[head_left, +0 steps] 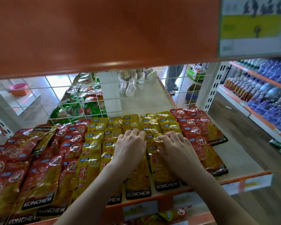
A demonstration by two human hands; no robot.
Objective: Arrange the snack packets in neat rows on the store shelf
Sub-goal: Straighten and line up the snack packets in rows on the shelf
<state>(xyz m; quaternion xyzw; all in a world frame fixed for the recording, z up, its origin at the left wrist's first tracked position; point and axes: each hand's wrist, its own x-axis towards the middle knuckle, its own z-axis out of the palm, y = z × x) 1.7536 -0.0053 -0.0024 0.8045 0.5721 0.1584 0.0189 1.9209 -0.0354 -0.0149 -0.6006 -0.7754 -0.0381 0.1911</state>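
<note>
head cam | looks forward-down | close over shelf (243, 164) | under upper shelf (104, 38)

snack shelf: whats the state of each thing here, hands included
left hand: fingers curled, resting on the yellow packets
right hand: fingers curled, pressing on a yellow packet
yellow packets: flat, overlapping in fairly straight rows
red packets on the left: jumbled, one flipped round
red packets on the right: overlapping in rows
shelf: bare strip at its right end
</note>
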